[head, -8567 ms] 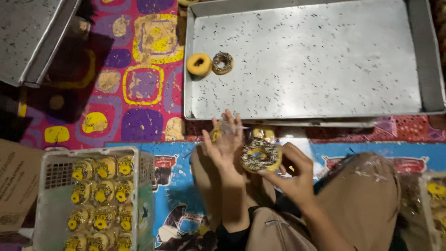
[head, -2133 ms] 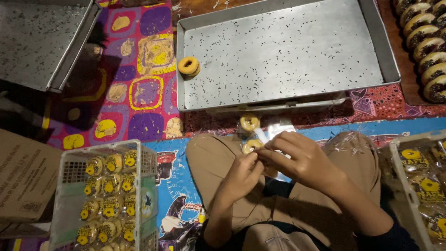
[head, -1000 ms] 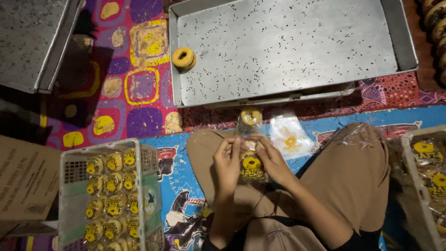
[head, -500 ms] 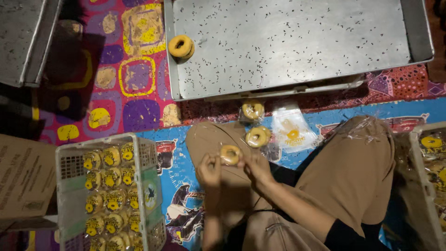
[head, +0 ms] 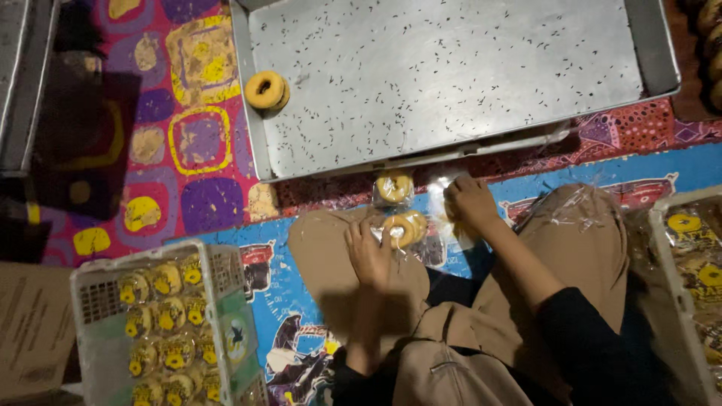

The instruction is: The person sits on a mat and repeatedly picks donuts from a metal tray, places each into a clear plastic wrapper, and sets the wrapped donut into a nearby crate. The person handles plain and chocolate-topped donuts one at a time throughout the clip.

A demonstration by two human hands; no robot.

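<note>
Head view: the left hand point(head: 370, 256) rests fingers-down on a wrapped doughnut point(head: 402, 229) lying on the knee just right of it, while the right hand point(head: 471, 204), loosely curled beyond, touches clear wrappers point(head: 444, 188) nearby, grip unclear.

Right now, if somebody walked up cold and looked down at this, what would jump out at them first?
Probably the big metal tray at the top, speckled with dark sprinkles and holding one lone yellow-glazed doughnut at its left edge. Below it, the left hand touches a wrapped doughnut on the person's lap, while the right hand rests on clear wrappers beside it. At lower left, a white crate is packed with bagged doughnuts.
</note>
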